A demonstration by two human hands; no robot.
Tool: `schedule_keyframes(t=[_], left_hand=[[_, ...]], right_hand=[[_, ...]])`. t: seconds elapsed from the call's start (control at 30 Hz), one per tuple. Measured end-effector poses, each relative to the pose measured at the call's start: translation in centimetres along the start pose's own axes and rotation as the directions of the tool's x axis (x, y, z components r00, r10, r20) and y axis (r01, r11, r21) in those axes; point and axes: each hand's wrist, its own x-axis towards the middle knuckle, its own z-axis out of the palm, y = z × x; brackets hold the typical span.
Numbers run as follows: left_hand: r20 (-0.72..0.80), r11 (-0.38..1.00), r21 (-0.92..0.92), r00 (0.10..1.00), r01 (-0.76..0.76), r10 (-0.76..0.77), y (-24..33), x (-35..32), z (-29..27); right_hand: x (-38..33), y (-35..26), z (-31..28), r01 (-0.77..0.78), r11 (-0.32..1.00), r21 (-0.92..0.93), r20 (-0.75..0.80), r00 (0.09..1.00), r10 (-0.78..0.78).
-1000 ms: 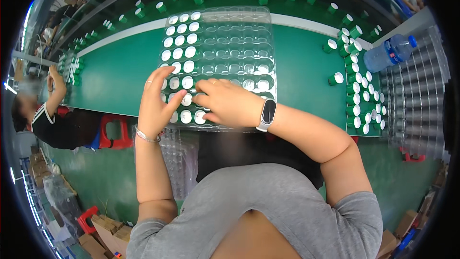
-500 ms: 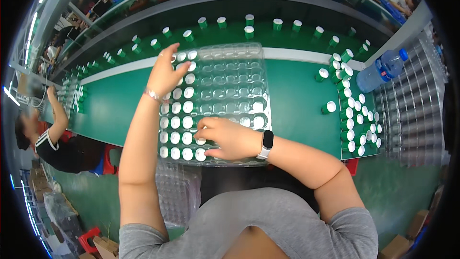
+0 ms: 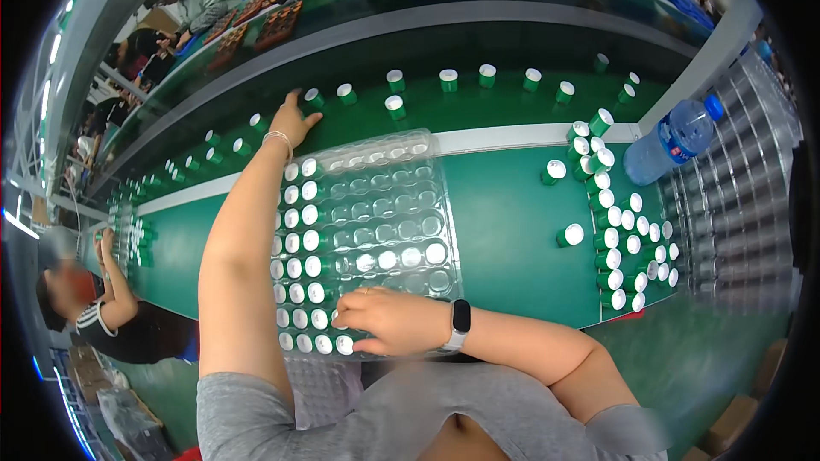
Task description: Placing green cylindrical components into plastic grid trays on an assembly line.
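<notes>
A clear plastic tray [image 3: 376, 205] of round pockets lies in front of me. Its left columns hold small green cylinders with white tops [image 3: 312, 266], and a few more sit in a row toward its right. My left hand [image 3: 295, 125] stretches past the tray's far left corner. Its fingers are apart, close to a green cylinder [image 3: 313, 100] on the dark green strip beyond, and nothing shows in its grasp. Over the near part of the tray, my right hand [image 3: 389, 322] curls its fingers and thumb around a white-topped cylinder [image 3: 339, 318], partly hidden by the fingers.
Cylinders stand spaced along the far strip [image 3: 504, 107], behind a pale rail. A cluster of them [image 3: 611, 239] stands at the right, beside a blue-capped water bottle [image 3: 670, 143] and stacked clear trays [image 3: 726, 213]. At the left, a co-worker [image 3: 120, 312] handles similar cylinders.
My left hand has moved from over the tray's far left part out to the strip beyond. The right hand keeps its place on the tray. The whole view has shifted.
</notes>
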Motion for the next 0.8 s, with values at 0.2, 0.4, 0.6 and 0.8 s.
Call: schedule_keyframes(t=[0.2,0.4,0.6,0.8], left_hand=[[-0.103,0.991,0.028,0.986,-0.129,0.132,1.4,2.4,1.7],[-0.079,0.996,0.061,0.994,-0.067,0.072,0.7,2.6,1.6],[0.032,0.982,-0.02,0.981,-0.19,0.191,3.5,1.5,1.1],[-0.028,0.991,0.016,0.991,-0.134,0.134,4.2,2.1,2.3]], right_hand=[[-0.3,0.2,-0.2,-0.037,0.998,-0.056,0.06,0.997,0.04],[-0.3,0.4,-0.2,-0.006,0.999,-0.045,0.045,0.999,0.008],[-0.4,0.4,0.1,-0.017,0.99,-0.139,0.045,0.999,0.024],[-0.4,0.6,1.0,0.046,0.987,-0.153,-0.03,0.998,-0.051]])
